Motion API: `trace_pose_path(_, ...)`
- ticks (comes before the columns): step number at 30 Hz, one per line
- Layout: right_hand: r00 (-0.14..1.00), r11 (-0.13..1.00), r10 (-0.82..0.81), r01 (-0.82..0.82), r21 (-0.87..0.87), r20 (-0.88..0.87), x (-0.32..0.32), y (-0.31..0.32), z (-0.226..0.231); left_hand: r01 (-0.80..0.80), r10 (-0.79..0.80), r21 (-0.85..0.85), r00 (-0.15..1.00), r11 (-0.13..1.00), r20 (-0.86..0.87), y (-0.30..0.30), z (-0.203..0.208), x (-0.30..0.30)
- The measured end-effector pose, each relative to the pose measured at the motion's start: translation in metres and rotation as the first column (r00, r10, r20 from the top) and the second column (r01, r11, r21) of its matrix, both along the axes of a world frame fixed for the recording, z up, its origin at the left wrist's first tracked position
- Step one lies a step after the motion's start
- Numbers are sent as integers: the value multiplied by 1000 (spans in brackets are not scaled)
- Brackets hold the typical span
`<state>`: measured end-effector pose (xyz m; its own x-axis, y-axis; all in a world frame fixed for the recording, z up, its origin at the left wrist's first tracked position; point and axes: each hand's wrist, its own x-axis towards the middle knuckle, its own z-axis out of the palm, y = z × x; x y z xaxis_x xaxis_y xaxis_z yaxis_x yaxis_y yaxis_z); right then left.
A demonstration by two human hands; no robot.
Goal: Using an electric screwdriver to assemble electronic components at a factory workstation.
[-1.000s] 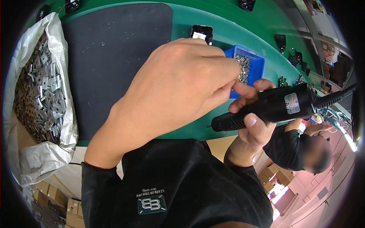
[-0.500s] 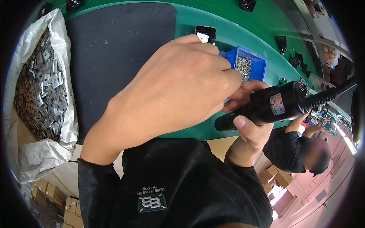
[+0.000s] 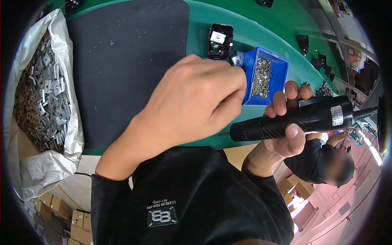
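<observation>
My right hand [image 3: 292,141] is wrapped round a black electric screwdriver [image 3: 281,123], held almost level, its thin bit pointing left and its cable running off to the right. My left hand [image 3: 200,96] is closed above the bench, left of the blue bin and beyond the bit; its curled fingertips are turned away, hiding whatever they pinch. Small metal screws [image 3: 261,79] lie in the blue plastic bin [image 3: 280,62]. Beyond my left hand sits a small black housing [image 3: 220,54] with a white block and a red wire. A small metal plate [image 3: 237,58] lies against the bin's left side.
A white woven sack [image 3: 65,34] full of metal plates [image 3: 49,87] stands at the left. A dark mat [image 3: 126,61] covers part of the green bench [image 3: 200,18]. Black units [image 3: 303,44] stand along the far right. Another person [image 3: 316,159] is at the right; cardboard boxes [image 3: 77,228] are below.
My left hand has drawn back left and away from my right fingers, uncovering the housing and more of the bin. My right hand and the screwdriver have shifted right, fingers now raised round its body.
</observation>
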<state>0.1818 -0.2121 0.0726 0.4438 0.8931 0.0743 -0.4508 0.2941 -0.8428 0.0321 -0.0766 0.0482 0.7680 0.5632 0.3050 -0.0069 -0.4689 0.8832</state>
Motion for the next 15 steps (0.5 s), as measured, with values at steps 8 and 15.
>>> trace_pose_path(8,999,996,9,-6,-86,37,-8,3,7,10,-5,-87,998,996,56,-9,4,-2)
trace_pose_path(15,997,993,42,-35,-113,66,-8,1,9,19,-20,-128,1000,992,-6,-6,3,-4)
